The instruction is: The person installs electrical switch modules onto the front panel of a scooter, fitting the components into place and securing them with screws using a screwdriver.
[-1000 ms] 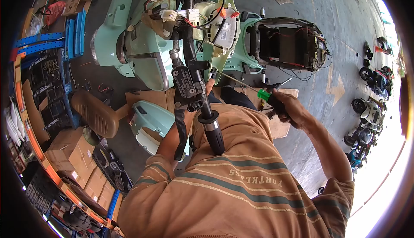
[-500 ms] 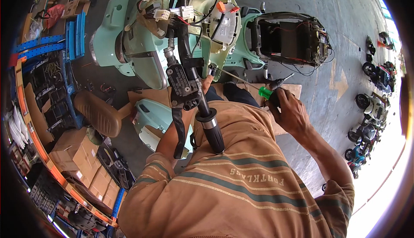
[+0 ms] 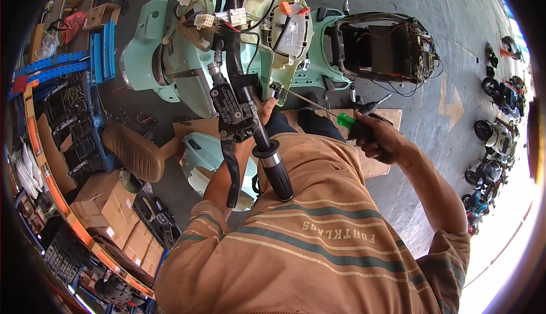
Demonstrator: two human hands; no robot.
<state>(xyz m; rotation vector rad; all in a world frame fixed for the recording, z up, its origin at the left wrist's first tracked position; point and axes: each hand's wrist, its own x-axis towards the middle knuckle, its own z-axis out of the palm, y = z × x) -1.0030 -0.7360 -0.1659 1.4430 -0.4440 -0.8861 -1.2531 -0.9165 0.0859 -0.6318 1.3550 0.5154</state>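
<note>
My right hand [image 3: 380,137] is closed round the green-and-black handle of a screwdriver [image 3: 344,121]. Its long shaft slants up and left to a small silver metal part [image 3: 275,91] at the lower edge of the mint-green scooter body panel [image 3: 287,78]. At that part, the fingers of my left hand [image 3: 265,109] are closed; what they pinch is too small to make out. A black handlebar with a rubber grip [image 3: 280,178] and a brake master cylinder [image 3: 234,109] crosses in front and hides part of my left hand and forearm.
A loose mint-green panel [image 3: 207,155] lies on cardboard at lower left, near a brown seat [image 3: 133,152]. Right of my legs, a power drill [image 3: 372,106] lies on the floor. Cardboard boxes [image 3: 99,200] and shelving stand left; parked scooters [image 3: 493,136] line the right.
My right hand and the screwdriver handle have shifted slightly, and the hand has turned round the handle. The shaft still reaches the same silver part. The whole view has shifted a little.
</note>
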